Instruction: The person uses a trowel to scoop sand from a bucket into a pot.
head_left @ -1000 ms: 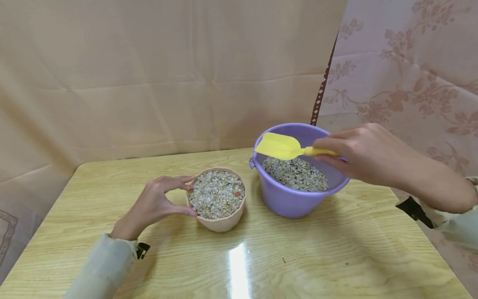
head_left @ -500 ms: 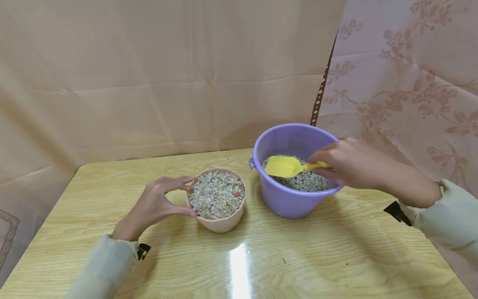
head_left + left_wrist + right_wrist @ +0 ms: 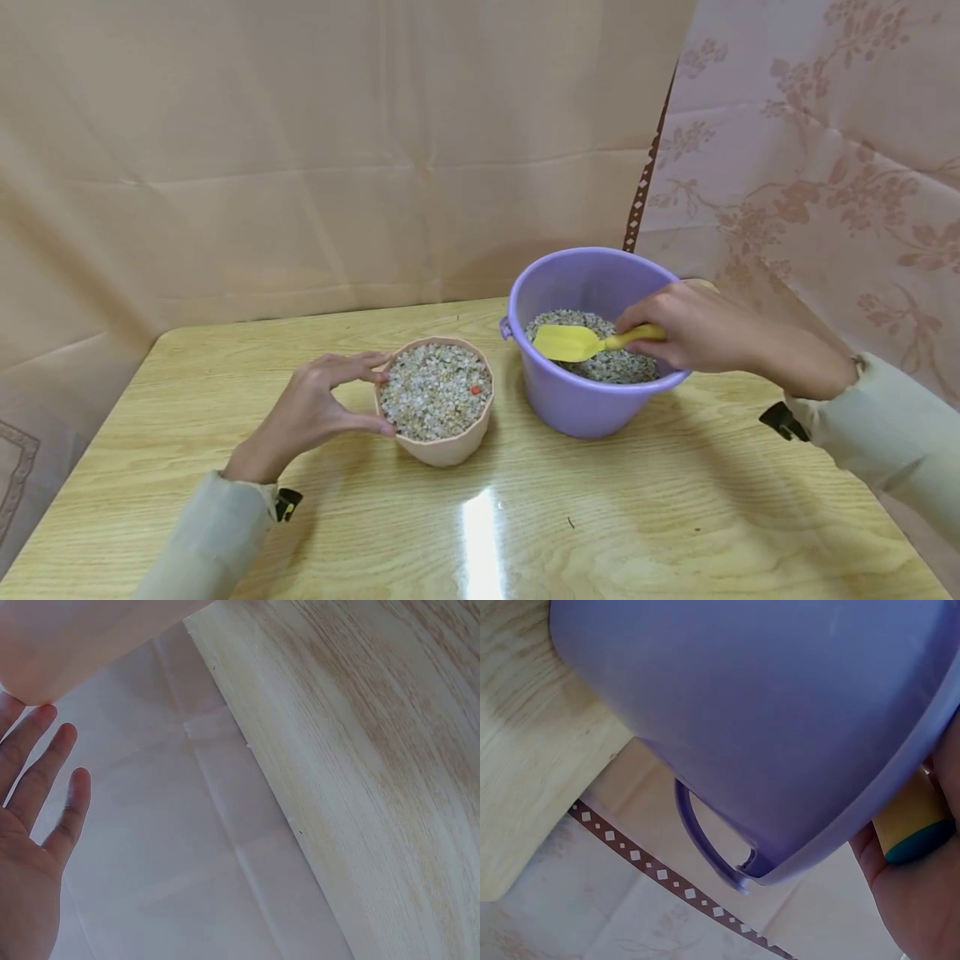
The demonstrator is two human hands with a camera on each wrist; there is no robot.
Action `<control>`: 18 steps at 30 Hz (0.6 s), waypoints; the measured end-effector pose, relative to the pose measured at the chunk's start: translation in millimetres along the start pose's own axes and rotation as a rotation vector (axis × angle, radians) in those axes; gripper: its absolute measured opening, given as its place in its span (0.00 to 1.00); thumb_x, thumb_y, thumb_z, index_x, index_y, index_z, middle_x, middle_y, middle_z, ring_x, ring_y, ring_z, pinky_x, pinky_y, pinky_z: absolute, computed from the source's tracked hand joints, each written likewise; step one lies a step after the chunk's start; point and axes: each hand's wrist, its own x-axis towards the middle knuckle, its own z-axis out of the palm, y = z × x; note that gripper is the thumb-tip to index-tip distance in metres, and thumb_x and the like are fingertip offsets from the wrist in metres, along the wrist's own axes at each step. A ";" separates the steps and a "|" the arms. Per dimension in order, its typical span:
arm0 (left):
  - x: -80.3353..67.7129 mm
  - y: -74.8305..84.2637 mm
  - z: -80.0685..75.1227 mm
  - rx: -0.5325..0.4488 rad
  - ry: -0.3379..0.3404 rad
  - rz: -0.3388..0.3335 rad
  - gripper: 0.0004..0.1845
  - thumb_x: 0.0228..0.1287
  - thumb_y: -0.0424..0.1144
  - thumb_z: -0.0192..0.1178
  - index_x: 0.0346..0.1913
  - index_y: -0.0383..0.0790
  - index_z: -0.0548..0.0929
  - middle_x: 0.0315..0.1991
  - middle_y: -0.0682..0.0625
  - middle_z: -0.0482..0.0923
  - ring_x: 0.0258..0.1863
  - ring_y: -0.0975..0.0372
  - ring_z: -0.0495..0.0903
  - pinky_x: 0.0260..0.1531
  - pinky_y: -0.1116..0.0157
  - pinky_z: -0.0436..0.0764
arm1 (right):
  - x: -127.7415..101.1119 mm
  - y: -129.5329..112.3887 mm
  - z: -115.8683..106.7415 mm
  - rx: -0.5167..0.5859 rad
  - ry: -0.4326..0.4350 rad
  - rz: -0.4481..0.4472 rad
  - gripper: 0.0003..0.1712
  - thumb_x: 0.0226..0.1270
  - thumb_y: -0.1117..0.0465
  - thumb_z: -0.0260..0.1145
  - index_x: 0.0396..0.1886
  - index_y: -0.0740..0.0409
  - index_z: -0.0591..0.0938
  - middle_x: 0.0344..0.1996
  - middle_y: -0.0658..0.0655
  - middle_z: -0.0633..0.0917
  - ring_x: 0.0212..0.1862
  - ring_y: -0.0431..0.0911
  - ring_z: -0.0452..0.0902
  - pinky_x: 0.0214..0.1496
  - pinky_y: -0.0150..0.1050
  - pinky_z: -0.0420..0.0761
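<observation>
My left hand (image 3: 322, 400) rests its thumb and index fingertips against the left side of a beige faceted pot (image 3: 444, 452). In the left wrist view the other fingers (image 3: 45, 776) stretch out fairly straight, near the pot's underside. Pale gravel (image 3: 431, 392) fills this pot close to the rim, with one small red bit (image 3: 475, 390) on top. My right hand (image 3: 697, 325) grips the handle of a small yellow shovel (image 3: 566, 342) inside a purple bucket (image 3: 585, 408). The blade lies over the gravel (image 3: 573, 318) in the bucket. In the right wrist view, the handle's end (image 3: 919, 844) shows green.
Bucket and pot stand side by side on a wood-grain table (image 3: 360, 533). Beige cloth (image 3: 337, 167) hangs behind the table, with a floral cloth (image 3: 817, 150) at the right. The bucket's side loop (image 3: 697, 829) sticks out below its rim.
My right hand has lowered the shovel from above the bucket's rim down into it, onto the gravel. The left hand and the pot have stayed where they were.
</observation>
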 end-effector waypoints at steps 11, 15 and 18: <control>2.2 0.1 -2.6 0.000 -0.016 -0.004 0.33 0.29 0.62 0.79 0.42 0.45 0.90 0.55 0.49 0.84 0.53 0.51 0.83 0.53 0.44 0.76 | -0.6 3.0 0.8 0.078 -0.037 0.050 0.10 0.56 0.62 0.77 0.38 0.47 0.90 0.35 0.43 0.89 0.35 0.37 0.84 0.38 0.41 0.83; 3.9 -1.3 -3.5 -0.006 -0.026 -0.004 0.31 0.27 0.54 0.83 0.41 0.46 0.90 0.54 0.49 0.84 0.52 0.52 0.84 0.54 0.45 0.77 | -1.1 5.1 2.2 0.110 -0.042 0.054 0.09 0.58 0.63 0.76 0.38 0.47 0.90 0.36 0.43 0.89 0.36 0.37 0.84 0.38 0.40 0.84; 4.9 -1.6 -3.8 -0.018 -0.036 -0.019 0.30 0.26 0.49 0.84 0.42 0.46 0.90 0.54 0.51 0.84 0.52 0.53 0.84 0.54 0.46 0.77 | -1.3 6.5 3.1 0.132 -0.046 0.054 0.07 0.60 0.62 0.75 0.38 0.48 0.90 0.36 0.43 0.89 0.36 0.36 0.83 0.38 0.39 0.84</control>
